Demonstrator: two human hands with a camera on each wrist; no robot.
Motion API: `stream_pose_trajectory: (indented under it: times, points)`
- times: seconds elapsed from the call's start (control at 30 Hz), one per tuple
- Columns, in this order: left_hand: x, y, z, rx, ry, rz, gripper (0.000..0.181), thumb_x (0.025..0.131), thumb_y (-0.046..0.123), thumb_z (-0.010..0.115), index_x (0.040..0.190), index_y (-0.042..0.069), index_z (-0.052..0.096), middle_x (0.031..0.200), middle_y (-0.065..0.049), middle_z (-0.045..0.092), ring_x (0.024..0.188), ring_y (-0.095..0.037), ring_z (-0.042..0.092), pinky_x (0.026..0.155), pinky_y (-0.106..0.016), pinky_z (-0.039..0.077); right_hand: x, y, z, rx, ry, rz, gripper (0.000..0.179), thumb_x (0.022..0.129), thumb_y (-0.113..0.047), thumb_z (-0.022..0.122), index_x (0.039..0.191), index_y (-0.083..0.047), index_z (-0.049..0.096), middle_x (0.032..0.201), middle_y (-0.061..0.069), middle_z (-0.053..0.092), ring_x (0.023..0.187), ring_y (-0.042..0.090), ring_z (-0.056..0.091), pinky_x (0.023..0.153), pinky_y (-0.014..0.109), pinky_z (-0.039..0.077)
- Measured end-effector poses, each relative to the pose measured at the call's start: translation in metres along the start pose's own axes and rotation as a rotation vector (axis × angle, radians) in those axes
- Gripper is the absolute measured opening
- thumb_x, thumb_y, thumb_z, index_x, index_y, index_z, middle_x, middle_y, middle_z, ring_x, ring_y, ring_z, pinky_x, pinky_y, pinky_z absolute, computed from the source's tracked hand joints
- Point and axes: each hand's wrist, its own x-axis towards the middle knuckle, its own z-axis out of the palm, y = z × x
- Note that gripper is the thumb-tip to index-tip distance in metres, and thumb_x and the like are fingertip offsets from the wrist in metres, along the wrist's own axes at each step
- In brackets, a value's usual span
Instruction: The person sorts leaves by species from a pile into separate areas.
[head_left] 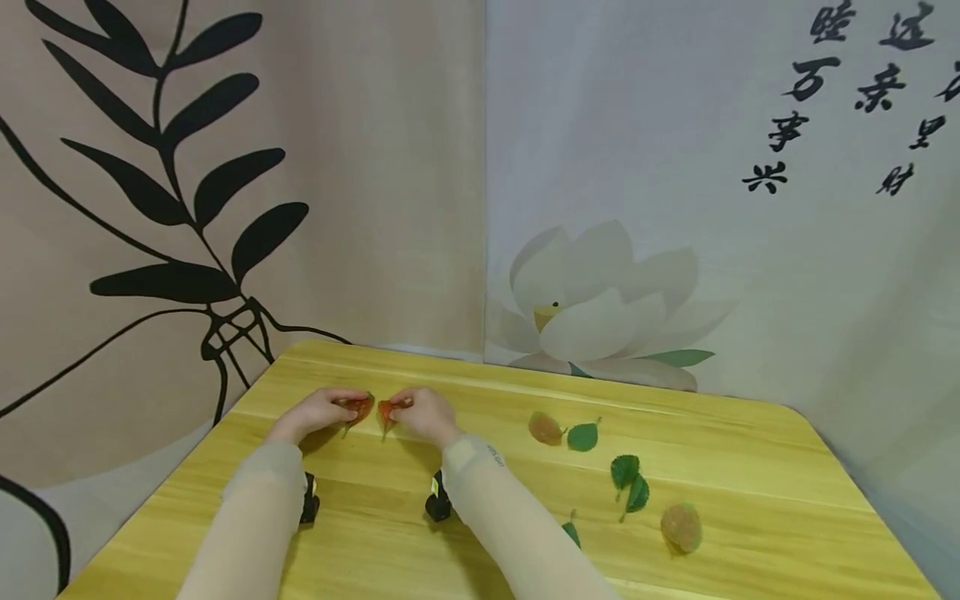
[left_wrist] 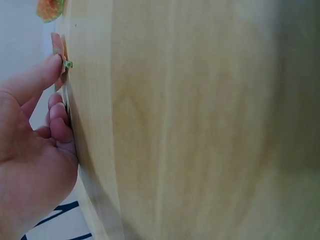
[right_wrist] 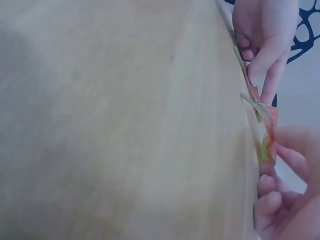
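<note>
At the table's far left, my left hand [head_left: 318,413] pinches a reddish-orange leaf [head_left: 362,411] between thumb and fingers. Just right of it, my right hand [head_left: 429,415] pinches a second reddish leaf [head_left: 386,413], and a small gap parts the two. In the left wrist view the left hand [left_wrist: 37,120] holds its leaf [left_wrist: 57,45] nearly edge-on, with a short green stem end showing. The right wrist view has the right hand [right_wrist: 292,180] gripping its leaf [right_wrist: 270,120] by one side, a pale stem sticking out. Fingers cover part of both leaves.
On the wooden table [head_left: 360,550], to the right, lie an orange-green leaf [head_left: 545,428], a green leaf [head_left: 582,437], two touching green leaves [head_left: 632,482] and another orange-green leaf [head_left: 682,527]. The right sleeve partly hides a green leaf [head_left: 572,532]. Printed curtains hang behind.
</note>
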Motion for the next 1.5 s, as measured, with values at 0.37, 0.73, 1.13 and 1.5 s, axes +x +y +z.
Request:
stream_pose_trajectory:
  times: [0.37,0.73,1.13,1.5]
  points:
    - [-0.001,-0.002,-0.005,-0.093,-0.026,-0.024,0.046,0.100,0.014,0.053,0.142,-0.003,0.045,0.148,-0.029,0.033,0.135,-0.048,0.026,0.108,-0.062,0.019,0.004,0.004,-0.001,0.242,-0.014,0.042,0.025,0.093,-0.025,0.066,0.116,-0.018,0.071,0.104,-0.002,0.067,0.087,0.011,0.058,0.074,0.030,0.047]
    - [0.000,-0.015,-0.007,-0.192,-0.011,-0.066,0.052,0.101,0.027,0.053,0.146,0.004,0.042,0.153,-0.024,0.026,0.140,-0.044,0.019,0.110,-0.061,0.015,0.001,0.003,-0.003,0.294,-0.018,0.081,0.021,0.092,-0.021,0.067,0.111,-0.015,0.072,0.090,-0.004,0.063,0.057,0.008,0.046,0.049,0.022,0.038]
    - [0.000,-0.016,-0.007,-0.196,0.007,-0.053,0.053,0.101,0.028,0.053,0.147,0.005,0.041,0.154,-0.024,0.023,0.140,-0.043,0.019,0.108,-0.060,0.020,0.002,0.006,-0.005,0.291,-0.033,0.124,0.019,0.092,-0.021,0.066,0.109,-0.014,0.073,0.082,-0.001,0.063,0.044,0.009,0.036,0.041,0.023,0.032]
    - [-0.002,-0.016,-0.008,-0.218,-0.002,-0.047,0.051,0.103,0.023,0.050,0.148,0.003,0.039,0.154,-0.025,0.023,0.140,-0.042,0.018,0.109,-0.060,0.016,-0.002,0.004,-0.008,0.314,-0.078,0.097,0.022,0.094,-0.018,0.064,0.113,-0.011,0.071,0.080,0.002,0.064,0.047,0.009,0.040,0.042,0.022,0.032]
